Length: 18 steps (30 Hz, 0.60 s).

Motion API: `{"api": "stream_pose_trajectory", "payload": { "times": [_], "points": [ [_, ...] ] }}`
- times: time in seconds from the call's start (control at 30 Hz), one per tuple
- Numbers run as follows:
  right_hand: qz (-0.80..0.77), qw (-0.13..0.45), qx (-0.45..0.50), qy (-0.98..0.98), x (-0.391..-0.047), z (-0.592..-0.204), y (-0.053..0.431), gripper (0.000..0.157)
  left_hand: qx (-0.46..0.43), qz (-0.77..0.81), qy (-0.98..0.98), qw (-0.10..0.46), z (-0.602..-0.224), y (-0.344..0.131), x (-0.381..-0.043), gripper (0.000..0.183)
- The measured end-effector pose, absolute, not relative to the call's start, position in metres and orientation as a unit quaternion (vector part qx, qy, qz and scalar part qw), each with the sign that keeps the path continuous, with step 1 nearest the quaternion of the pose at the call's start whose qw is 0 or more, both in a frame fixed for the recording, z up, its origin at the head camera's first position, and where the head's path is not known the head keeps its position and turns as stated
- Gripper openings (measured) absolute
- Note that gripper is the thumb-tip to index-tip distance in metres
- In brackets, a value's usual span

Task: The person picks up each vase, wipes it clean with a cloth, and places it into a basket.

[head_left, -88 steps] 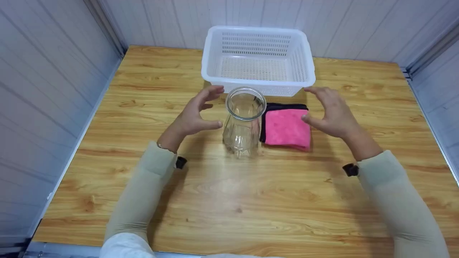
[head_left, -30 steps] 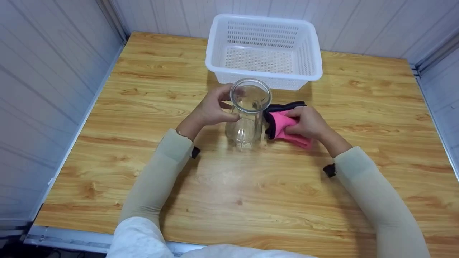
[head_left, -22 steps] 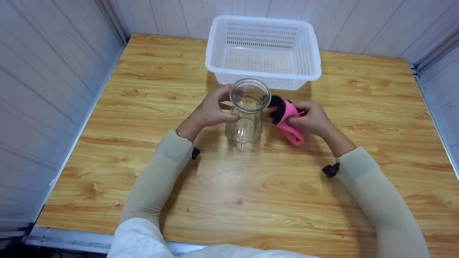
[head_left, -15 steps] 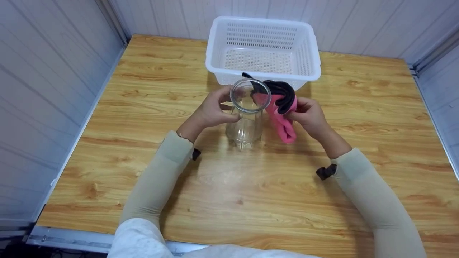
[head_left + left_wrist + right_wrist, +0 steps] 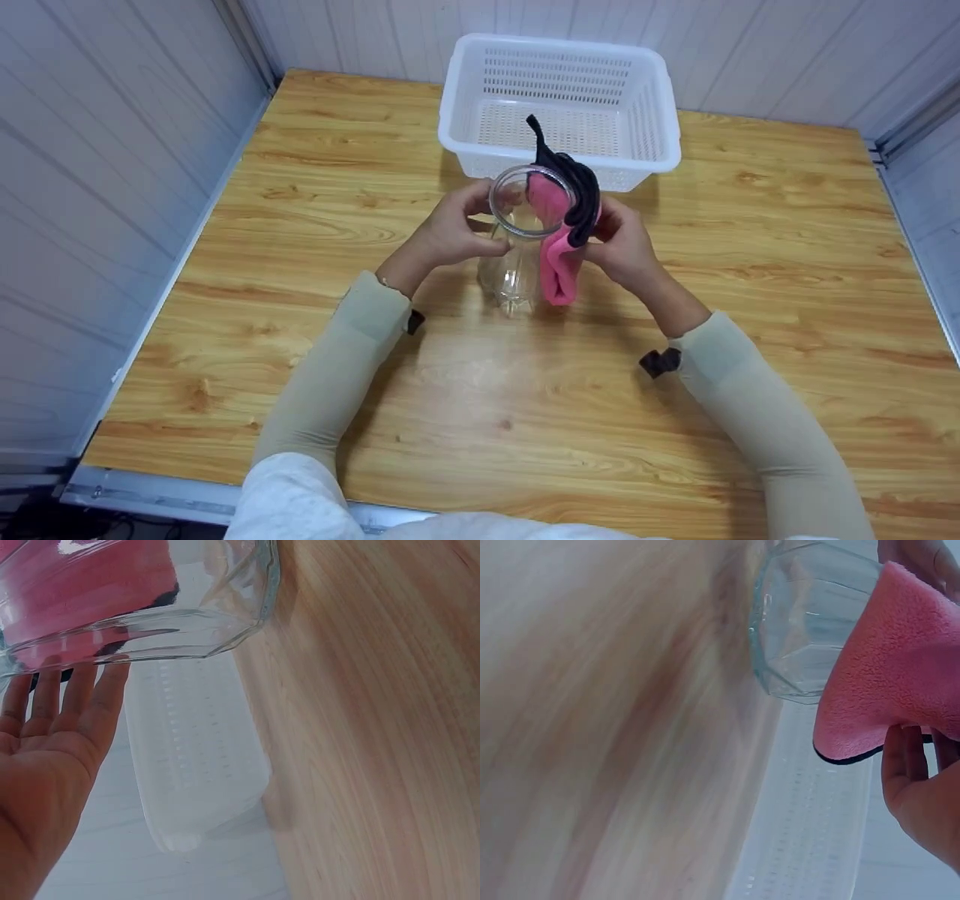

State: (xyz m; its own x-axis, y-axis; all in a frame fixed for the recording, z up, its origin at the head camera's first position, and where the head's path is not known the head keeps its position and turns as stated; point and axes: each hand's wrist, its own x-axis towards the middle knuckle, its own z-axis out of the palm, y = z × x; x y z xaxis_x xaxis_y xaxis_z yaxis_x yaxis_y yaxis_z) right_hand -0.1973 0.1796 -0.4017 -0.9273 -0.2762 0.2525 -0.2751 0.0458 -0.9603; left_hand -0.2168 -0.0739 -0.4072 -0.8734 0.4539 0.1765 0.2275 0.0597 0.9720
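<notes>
A clear, faceted glass vase (image 5: pixel 514 281) with a wide round rim stands on the table. My left hand (image 5: pixel 459 226) holds its left side, thumb in front and fingers behind. In the left wrist view those fingers (image 5: pixel 90 701) reach along the glass. My right hand (image 5: pixel 628 244) grips a folded pink cloth (image 5: pixel 557 274) with black edging against the vase's right side. The cloth's black part (image 5: pixel 581 184) bunches beside the rim, and one thin strip sticks up behind it. In the right wrist view the fingers press into the pink fabric (image 5: pixel 896 675), which covers part of the glass.
Behind the vase, a white perforated plastic basket (image 5: pixel 487 161) stands near the back wall. The wooden table (image 5: pixel 465 420) is bounded by panelled walls at the left, back and right. Dark wrist mounts (image 5: pixel 660 363) jut from the sleeves over the tabletop.
The left hand has come onto the vase and stays there. The right hand has picked the folded cloth up off the table and brought it left against the glass.
</notes>
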Motion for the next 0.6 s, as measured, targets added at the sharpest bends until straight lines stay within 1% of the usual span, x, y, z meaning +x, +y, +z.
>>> {"api": "stream_pose_trajectory", "payload": {
  "times": [0.23, 0.4, 0.6],
  "points": [
    [-0.661, 0.006, -0.203, 0.723, -0.204, -0.395, 0.170, 0.036, 0.219, 0.641, 0.731, 0.080, -0.408, -0.076, -0.215, 0.053],
    [-0.658, 0.020, -0.204, 0.724, -0.197, -0.378, 0.168, 0.037, 0.217, 0.641, 0.730, 0.094, -0.406, -0.075, -0.215, 0.054],
    [-0.636, 0.033, -0.201, 0.745, -0.194, -0.370, 0.171, 0.027, 0.211, 0.633, 0.738, 0.104, -0.404, -0.073, -0.217, 0.056]
  ]
}}
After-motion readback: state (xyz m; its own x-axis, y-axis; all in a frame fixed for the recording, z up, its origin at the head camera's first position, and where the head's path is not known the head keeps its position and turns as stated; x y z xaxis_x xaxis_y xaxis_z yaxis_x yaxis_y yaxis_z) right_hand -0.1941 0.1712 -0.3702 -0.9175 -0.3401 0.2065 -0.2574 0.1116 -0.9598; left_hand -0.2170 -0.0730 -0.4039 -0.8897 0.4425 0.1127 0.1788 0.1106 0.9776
